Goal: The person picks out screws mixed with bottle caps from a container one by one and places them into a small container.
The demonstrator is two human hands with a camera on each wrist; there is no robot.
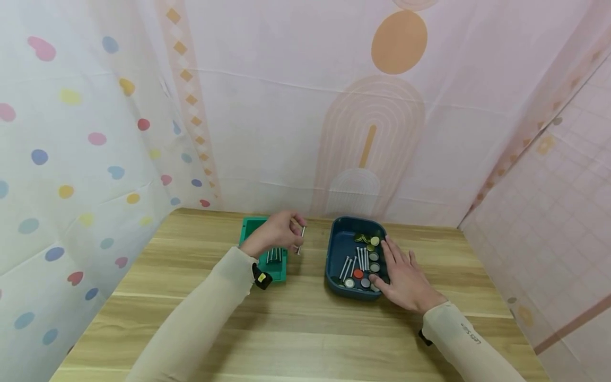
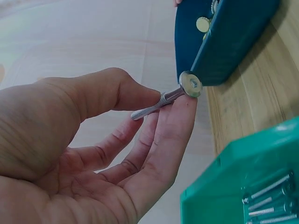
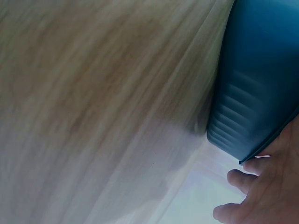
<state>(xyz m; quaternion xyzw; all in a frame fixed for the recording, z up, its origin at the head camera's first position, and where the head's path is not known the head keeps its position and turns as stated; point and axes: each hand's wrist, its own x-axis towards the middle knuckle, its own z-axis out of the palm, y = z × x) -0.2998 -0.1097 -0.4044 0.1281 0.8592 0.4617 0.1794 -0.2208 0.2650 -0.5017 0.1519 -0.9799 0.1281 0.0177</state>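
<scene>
My left hand (image 1: 281,232) pinches a silver bolt (image 2: 170,97) between thumb and fingertips. The bolt has a flat round head with a hex socket and a threaded end. The hand is above the right side of a green bin (image 1: 284,270), in which several similar bolts (image 1: 273,254) lie, partly hidden by the hand and wrist. My right hand (image 1: 406,278) rests over the right rim of a dark blue bin (image 1: 334,249), its fingers extended. Inside that bin are several bolts (image 1: 361,259), gold caps (image 1: 375,241), grey caps (image 1: 374,267) and a red cap (image 1: 358,274).
Both bins stand on a wood-grain table (image 1: 305,329), the green one left of the blue one with a gap between. A patterned cloth (image 1: 286,132) hangs behind the table's far edge. More cloth hangs at the left and right sides.
</scene>
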